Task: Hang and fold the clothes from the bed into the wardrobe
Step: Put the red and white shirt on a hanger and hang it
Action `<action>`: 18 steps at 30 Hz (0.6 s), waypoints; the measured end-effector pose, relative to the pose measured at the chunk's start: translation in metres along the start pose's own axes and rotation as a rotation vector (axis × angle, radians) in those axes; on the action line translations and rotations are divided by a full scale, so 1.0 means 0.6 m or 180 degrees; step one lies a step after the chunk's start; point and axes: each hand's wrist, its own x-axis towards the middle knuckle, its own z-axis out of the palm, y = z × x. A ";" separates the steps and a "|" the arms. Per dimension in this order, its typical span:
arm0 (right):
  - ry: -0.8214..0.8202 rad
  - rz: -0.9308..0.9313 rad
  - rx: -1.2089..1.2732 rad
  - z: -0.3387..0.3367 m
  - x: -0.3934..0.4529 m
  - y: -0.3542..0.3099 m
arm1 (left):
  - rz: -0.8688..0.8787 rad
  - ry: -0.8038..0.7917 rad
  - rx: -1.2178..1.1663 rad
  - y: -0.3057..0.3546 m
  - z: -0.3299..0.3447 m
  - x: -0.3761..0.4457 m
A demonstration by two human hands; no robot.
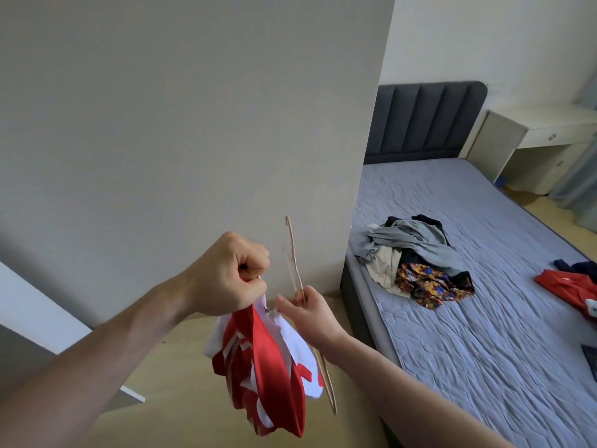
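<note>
A red-and-white garment [258, 360] is gripped at its top edge by the left hand [232, 273], whose fingers are curled tightly round a bunch of the fabric; the rest hangs crumpled below it. A thin hanger [295, 257] is pinched between thumb and fingers of the right hand [307, 315], just beside the garment at its 3 o'clock, hook uppermost and seen nearly edge-on.

The step in hand is judged to be the threading of the hanger into the garment. It would be done best if the neck opening were first found and spread, since the cloth is bunched and the opening cannot be made out. One hanger arm should be fed in at a slant, then the other, and the shoulders squared before the load is released.

A pile of clothes [416, 253] is left on the bed [484, 318] at 2 o'clock, with a red item [562, 284] further off at 3 o'clock.
</note>
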 end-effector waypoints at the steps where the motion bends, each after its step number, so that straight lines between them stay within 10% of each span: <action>1: -0.0033 -0.0036 0.0062 -0.003 0.000 -0.002 | 0.0001 -0.0010 -0.0006 0.000 0.001 0.000; 18: -0.0843 0.0096 0.0058 -0.071 -0.030 0.029 | 0.0144 -0.0159 -0.0161 0.020 0.046 0.020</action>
